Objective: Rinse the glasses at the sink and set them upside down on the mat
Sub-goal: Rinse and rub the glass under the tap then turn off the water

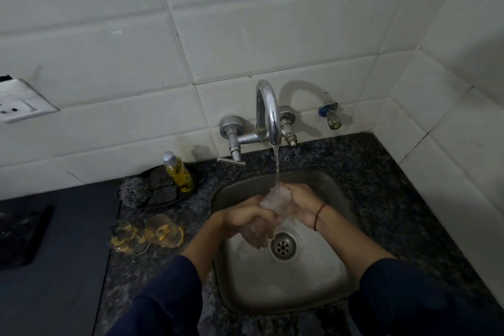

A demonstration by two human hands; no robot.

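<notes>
Two dark blue sleeves [169, 297] fill the lower edge. They extend over a speckled dark granite counter [395, 199] set into a corner of white tiled wall [245, 22]. A steel sink [272, 286] is sunk in the counter, with its drain [283, 246] uncovered.

The wall-mounted tap [268, 112] is running. Its water stream [276, 166] lands on a clear glass [275, 200] held over the basin.

The left hand [251, 224] is curled round the glass's lower part. The right hand [300, 204] grasps its upper part and wears a red thread [319, 217] at the wrist.

More glasses [147, 234] sit on the counter left of the sink; their orientation cannot be determined. Behind them are a steel scrubber [135, 189] and a bottle of yellow liquid [178, 172]. A socket plate [19, 103] is fixed to the left wall.
</notes>
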